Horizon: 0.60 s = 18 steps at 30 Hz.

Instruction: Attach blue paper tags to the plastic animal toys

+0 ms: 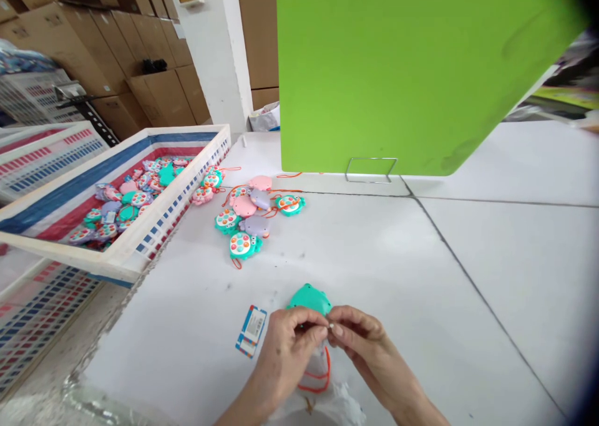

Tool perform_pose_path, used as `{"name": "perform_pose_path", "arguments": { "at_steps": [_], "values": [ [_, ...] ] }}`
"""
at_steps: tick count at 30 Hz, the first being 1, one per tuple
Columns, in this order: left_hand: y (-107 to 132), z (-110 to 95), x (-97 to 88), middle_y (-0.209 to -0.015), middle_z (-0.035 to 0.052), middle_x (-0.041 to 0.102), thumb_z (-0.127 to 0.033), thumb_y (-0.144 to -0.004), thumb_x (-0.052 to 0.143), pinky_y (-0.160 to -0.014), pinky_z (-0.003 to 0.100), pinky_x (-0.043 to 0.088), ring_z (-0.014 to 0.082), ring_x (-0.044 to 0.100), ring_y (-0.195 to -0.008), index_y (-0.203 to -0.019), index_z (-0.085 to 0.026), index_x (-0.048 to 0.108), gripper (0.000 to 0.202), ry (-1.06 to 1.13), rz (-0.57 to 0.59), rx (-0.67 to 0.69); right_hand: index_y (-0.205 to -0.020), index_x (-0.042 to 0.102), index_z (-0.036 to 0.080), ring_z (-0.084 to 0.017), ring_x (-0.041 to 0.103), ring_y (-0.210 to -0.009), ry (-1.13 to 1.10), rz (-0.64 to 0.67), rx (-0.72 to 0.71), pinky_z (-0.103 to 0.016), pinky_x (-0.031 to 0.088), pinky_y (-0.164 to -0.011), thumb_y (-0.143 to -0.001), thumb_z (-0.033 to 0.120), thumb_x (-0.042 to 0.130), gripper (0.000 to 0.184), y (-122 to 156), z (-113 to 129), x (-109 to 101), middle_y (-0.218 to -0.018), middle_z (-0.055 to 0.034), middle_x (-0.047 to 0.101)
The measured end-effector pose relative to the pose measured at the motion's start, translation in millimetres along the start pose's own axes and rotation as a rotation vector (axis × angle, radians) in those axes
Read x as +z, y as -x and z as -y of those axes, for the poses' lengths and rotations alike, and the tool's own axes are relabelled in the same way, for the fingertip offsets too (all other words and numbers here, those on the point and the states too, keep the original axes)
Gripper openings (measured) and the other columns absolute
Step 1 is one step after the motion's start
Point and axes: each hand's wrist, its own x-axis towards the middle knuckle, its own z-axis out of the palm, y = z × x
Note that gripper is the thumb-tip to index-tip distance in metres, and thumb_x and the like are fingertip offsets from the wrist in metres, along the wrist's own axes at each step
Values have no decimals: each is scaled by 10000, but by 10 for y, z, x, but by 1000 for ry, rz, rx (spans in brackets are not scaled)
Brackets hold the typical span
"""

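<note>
- Left hand [285,345] and right hand [365,345] meet, fingers pinching the teal toy [309,299] at its near edge.
- Orange cord [318,379] loops beneath; label card [251,330] lies just beside on the worktop [421,276].

One view, head-worn. I read it as set at the near edge of the table [421,276], facing forward and tilted down. Left hand [287,345], right hand [365,342] and toy [309,298] sit close under the lens, bottom centre. Board [397,70] stands farther off, filling the top. Crate [116,251] lies off left.
</note>
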Motion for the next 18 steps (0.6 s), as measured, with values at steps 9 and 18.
{"name": "perform_pose_path", "arguments": {
  "at_steps": [9, 18],
  "values": [
    [45, 14, 27, -533, -30, 507, -145, -705, 488, -517, 185, 331, 83, 405, -503, -615, -153, 620, 160, -112, -26, 0, -680, 574, 163, -90, 480, -618, 44, 138, 116, -207, 360, -604, -618, 279, 726, 201, 20, 156, 58, -620, 23, 556],
    [65, 172, 9, -487, -32, 511, -178, -595, 531, -410, 164, 312, 56, 421, -397, -642, -111, 611, 114, 315, 39, -212, -513, 558, 179, -98, 418, -462, 451, -17, 58, -225, 323, -453, -539, 451, 716, 315, -9, -26, 27, -471, 23, 481]
  ]
}}
